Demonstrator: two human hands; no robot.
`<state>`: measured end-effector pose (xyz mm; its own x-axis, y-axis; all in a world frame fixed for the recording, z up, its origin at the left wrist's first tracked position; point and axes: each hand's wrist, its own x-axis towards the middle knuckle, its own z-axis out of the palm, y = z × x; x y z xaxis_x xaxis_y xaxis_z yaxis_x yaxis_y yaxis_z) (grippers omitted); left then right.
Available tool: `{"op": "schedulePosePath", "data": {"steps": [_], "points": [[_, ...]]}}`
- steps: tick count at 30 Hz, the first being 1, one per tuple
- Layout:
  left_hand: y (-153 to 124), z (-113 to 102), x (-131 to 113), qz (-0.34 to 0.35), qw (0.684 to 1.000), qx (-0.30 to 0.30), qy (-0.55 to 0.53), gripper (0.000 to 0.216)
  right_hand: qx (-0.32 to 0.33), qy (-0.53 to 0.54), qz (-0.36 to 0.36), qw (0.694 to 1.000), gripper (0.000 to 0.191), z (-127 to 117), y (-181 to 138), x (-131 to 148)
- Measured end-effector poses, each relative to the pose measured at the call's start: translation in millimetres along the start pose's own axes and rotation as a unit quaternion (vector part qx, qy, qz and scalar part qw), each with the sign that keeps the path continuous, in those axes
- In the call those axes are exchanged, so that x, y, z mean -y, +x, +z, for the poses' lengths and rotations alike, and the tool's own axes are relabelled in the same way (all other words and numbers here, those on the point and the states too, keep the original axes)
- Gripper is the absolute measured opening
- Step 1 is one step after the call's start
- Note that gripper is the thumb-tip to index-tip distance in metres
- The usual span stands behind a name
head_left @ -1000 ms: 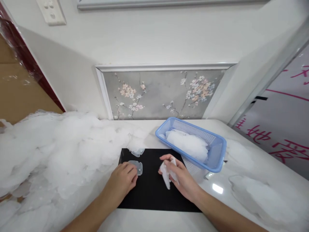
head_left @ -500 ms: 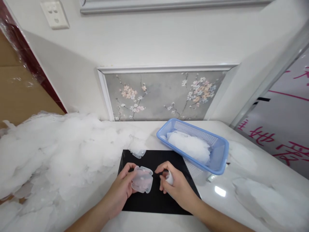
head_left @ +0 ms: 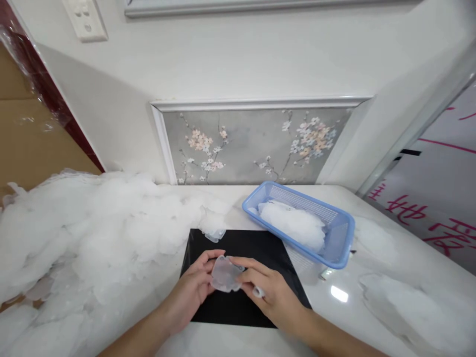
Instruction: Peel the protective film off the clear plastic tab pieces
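A thin translucent plastic piece with notched, rounded corners [head_left: 225,274] is held above the black mat [head_left: 256,243]. My left hand [head_left: 199,280] pinches its left edge between thumb and fingers. My right hand [head_left: 266,285] grips its right edge with thumb and forefinger. A small white, tube-like object [head_left: 258,292] is tucked in the curled fingers of my right hand; most of it is hidden. Another translucent piece [head_left: 214,235] lies at the mat's far left edge.
A large heap of similar translucent pieces [head_left: 111,223] covers the left of the white marble-look table [head_left: 230,342]. The blue plastic basket [head_left: 344,243] at the back right holds a pile of whitish pieces [head_left: 292,223]. Behind stands a wall with a framed floral panel [head_left: 253,144].
My right hand has moved left and now grips the plastic piece, which my left hand held alone before. The piece has turned and shifted slightly right.
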<state>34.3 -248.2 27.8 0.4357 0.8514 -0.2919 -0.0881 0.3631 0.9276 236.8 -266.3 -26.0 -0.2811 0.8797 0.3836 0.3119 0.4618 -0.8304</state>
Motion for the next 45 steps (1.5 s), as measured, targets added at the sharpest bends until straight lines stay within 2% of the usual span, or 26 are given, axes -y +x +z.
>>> {"op": "schedulePosePath", "data": {"steps": [2,4,5,8,13,16,21,27,29,31,34,36,38,40,43,45], "points": [[3.9,-4.3,0.6,0.034,0.991,-0.045,0.122,0.034,-0.008,0.084,0.108,0.991,0.02,0.4,2.9,-1.5],[12.1,-12.6,-0.1,0.073,0.961,-0.078,0.254,0.033,-0.012,0.174,0.199,0.964,0.028,-0.1,7.0,-6.0],[18.2,-17.8,-1.2,0.093,0.939,-0.085,0.321,0.036,-0.011,0.214,0.221,0.951,0.032,-0.9,9.2,-8.5],[44.6,-32.0,-6.8,0.169,0.834,-0.104,0.515,0.043,-0.012,0.297,0.231,0.926,0.039,-4.9,15.0,-13.6],[94.7,-37.2,-13.0,0.192,0.786,-0.112,0.576,0.046,-0.021,0.348,0.238,0.906,0.044,-9.6,18.3,-12.9],[107.1,-33.6,-10.1,0.193,0.755,-0.125,0.613,0.037,-0.017,0.349,0.245,0.904,0.045,-10.3,18.2,-13.4],[88.6,-31.4,-1.6,0.195,0.702,-0.116,0.675,0.038,-0.008,0.358,0.237,0.903,0.044,-10.6,17.4,-14.7],[46.5,-32.1,10.6,0.185,0.663,-0.098,0.719,0.043,-0.018,0.378,0.246,0.892,0.043,-12.0,16.6,-10.1],[37.5,-31.0,10.9,0.184,0.655,-0.093,0.727,0.044,-0.022,0.385,0.249,0.888,0.042,-12.8,16.3,-9.4],[32.2,-29.1,7.1,0.185,0.663,-0.081,0.721,0.04,-0.021,0.395,0.247,0.885,0.041,-13.3,15.8,-10.0],[30.6,-26.3,-2.5,0.185,0.712,-0.071,0.674,0.023,-0.02,0.402,0.246,0.882,0.039,-13.6,14.8,-12.0],[32.0,-25.2,-7.2,0.176,0.741,-0.083,0.643,0.024,-0.019,0.404,0.247,0.881,0.038,-13.6,14.7,-13.1],[33.5,-25.6,-8.3,0.166,0.753,-0.096,0.63,0.023,-0.018,0.407,0.249,0.879,0.038,-13.9,15.2,-13.3],[33.5,-28.2,-6.3,0.16,0.758,-0.108,0.623,0.011,-0.02,0.413,0.251,0.875,0.039,-14.3,15.8,-12.7],[30.6,-35.9,-2.3,0.146,0.761,-0.114,0.621,0.031,-0.024,0.421,0.252,0.871,0.038,-15.2,16.2,-11.4],[28.2,-42.2,-1.6,0.14,0.752,-0.098,0.637,0.038,-0.024,0.426,0.253,0.868,0.036,-15.4,15.6,-11.4]]}}
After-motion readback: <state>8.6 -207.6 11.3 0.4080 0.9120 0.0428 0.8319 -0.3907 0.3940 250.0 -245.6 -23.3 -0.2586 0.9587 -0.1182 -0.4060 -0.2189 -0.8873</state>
